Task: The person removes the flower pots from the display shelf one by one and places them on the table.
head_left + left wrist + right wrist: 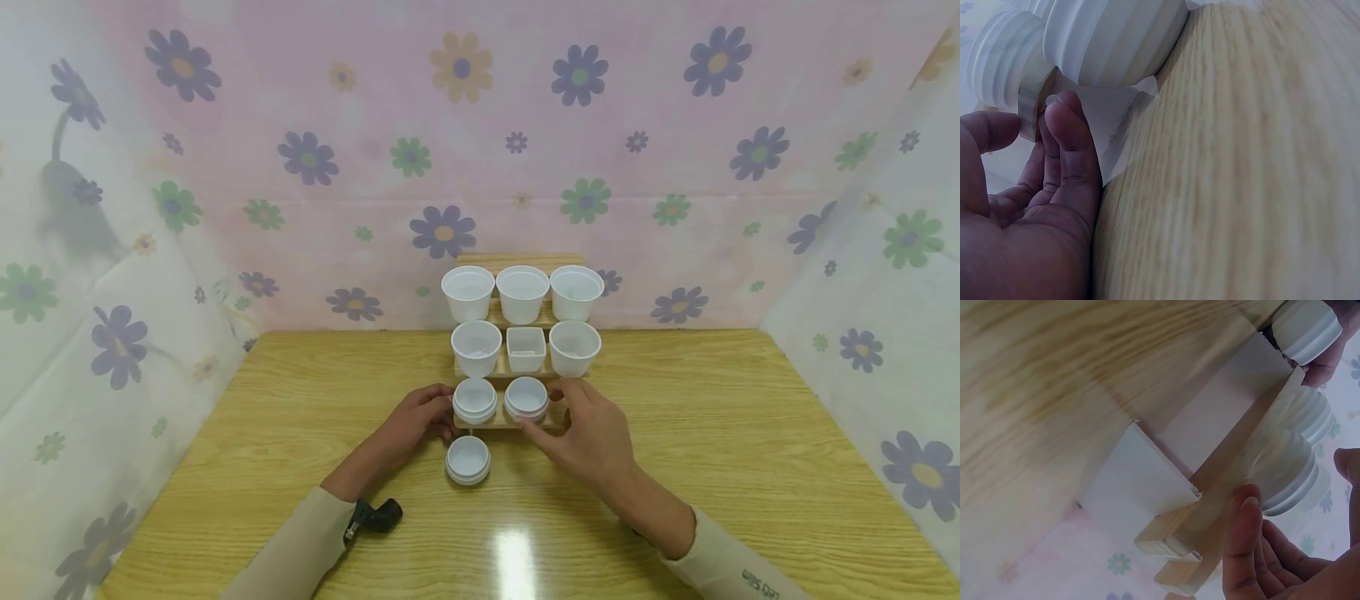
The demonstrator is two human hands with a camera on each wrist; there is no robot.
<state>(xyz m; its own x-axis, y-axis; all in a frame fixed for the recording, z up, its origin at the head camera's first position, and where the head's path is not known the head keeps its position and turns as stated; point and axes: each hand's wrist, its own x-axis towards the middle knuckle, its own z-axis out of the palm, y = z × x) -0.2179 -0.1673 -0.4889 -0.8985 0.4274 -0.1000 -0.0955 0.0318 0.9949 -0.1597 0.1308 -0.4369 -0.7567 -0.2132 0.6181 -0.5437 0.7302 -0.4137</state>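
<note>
A white jar stands on the wooden stand, between the spread thumb and fingers of the right hand, apparently to suit its roundness. The left hand pinches the stand's end, seemingly steadying it. The right wrist view adds a white support near the fingertips, hidden from the head view.

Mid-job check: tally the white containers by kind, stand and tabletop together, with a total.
Tapered round tubs: 5
Square cup: 1
Small ridged round pots: 3
Total: 9
</note>
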